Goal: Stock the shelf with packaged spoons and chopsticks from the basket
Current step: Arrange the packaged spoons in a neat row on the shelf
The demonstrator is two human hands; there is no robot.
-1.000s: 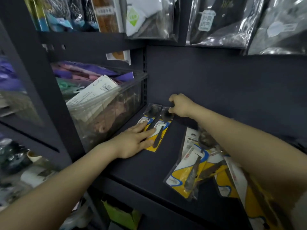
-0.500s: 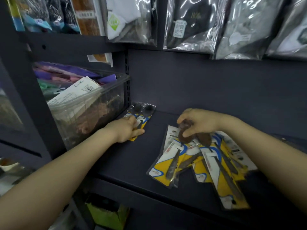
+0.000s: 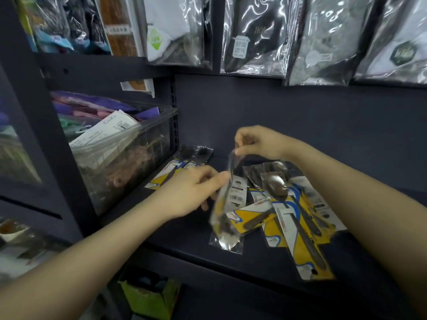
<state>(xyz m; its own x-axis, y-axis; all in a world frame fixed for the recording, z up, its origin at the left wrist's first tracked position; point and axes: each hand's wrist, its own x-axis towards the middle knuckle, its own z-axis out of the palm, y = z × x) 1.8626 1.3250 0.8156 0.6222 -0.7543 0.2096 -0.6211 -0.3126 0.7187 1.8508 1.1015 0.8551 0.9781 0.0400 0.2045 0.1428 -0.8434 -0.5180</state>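
Note:
My right hand (image 3: 258, 142) pinches the top of one packaged spoon (image 3: 228, 204), a clear sleeve with a yellow and white card, and holds it hanging above the dark shelf (image 3: 175, 236). My left hand (image 3: 191, 192) touches the side of that hanging pack with its fingertips, fingers spread. A loose pile of spoon packs (image 3: 293, 213) lies on the shelf under and right of my right hand. Two spoon packs (image 3: 184, 165) lie flat side by side at the shelf's back left. No basket or chopsticks are in sight.
A clear plastic bin (image 3: 129, 162) full of packaged goods stands on the shelf's left end. Bagged socks (image 3: 254, 33) hang above the shelf. A green box (image 3: 147, 296) sits below the shelf's front edge. A dark upright post (image 3: 46, 135) frames the left side.
My right hand left the back-left packs, reached the pile and lifted one spoon pack up. My left hand came off the back-left packs and moved right to the lifted pack.

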